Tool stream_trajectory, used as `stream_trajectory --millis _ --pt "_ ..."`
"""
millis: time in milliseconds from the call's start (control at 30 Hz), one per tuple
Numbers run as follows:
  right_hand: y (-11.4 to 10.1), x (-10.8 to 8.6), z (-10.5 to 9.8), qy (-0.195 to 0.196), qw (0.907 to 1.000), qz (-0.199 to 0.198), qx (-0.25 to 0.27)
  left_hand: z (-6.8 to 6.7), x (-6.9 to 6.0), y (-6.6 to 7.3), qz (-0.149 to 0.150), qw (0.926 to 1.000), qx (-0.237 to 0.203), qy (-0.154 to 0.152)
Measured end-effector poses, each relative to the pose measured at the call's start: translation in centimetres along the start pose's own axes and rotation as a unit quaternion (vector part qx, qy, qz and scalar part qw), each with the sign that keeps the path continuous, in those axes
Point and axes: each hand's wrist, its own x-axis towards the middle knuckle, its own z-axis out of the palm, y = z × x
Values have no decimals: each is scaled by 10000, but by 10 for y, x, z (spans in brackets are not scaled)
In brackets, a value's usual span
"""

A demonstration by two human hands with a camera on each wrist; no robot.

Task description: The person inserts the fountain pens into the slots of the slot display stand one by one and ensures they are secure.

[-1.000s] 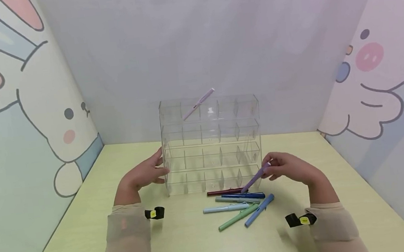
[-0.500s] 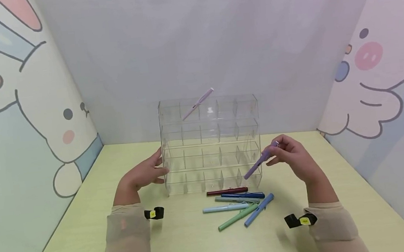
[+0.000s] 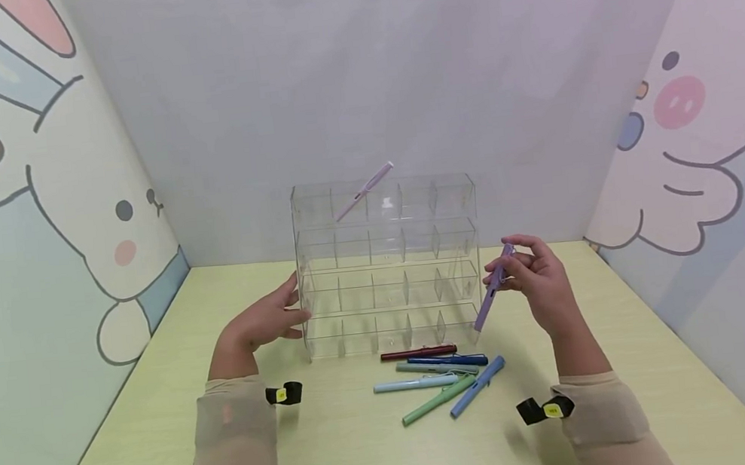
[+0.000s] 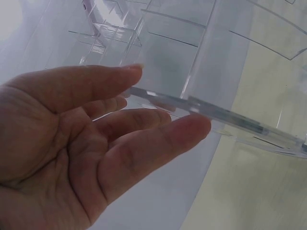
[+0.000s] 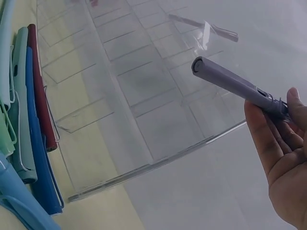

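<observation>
In the head view a clear acrylic rack point(image 3: 391, 296) with rows of compartments stands upright. My left hand point(image 3: 266, 321) is at its left side, the fingers spread and lightly bent; in the left wrist view fingertips point(image 4: 194, 128) touch the edge of the clear side panel point(image 4: 230, 117). My right hand point(image 3: 541, 283) pinches a capped purple pen point(image 3: 490, 296) near its clip, just off the rack's right side. The pen tilts, its free end pointing down and left. A pale lilac pen point(image 3: 364, 191) lies slanted at the rack's top row.
Before the rack several pens lie on the pale yellow table point(image 3: 341, 455): dark red point(image 3: 418, 353), dark blue point(image 3: 447, 362), grey-green point(image 3: 436, 368), light blue point(image 3: 414, 384), green point(image 3: 438, 401) and mid-blue point(image 3: 477, 388). Walls with cartoon prints point(image 3: 125, 211) enclose the table.
My right hand has lifted the purple pen from beside the pens on the table and moved it up and right, turning it steeper. The left hand stays at the rack.
</observation>
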Motion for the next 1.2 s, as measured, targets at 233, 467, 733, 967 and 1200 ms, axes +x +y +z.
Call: stream_trajectory --millis 233,467,733,967,1200 --pt "1 4 9 523 9976 -395 235 -1 1 -1 12 10000 3 4" --pt "4 7 19 1170 9878 -474 913 -2 1 -1 -16 10000 63 30" --pt "3 8 23 1700 9722 -794 1401 -1 1 -1 39 10000 27 -12" --pt "4 16 25 1627 9660 -1192 1620 0 0 0 -44 10000 63 18" --pt "-3 44 25 1682 9613 -1172 1842 -1 0 0 -23 10000 43 15"
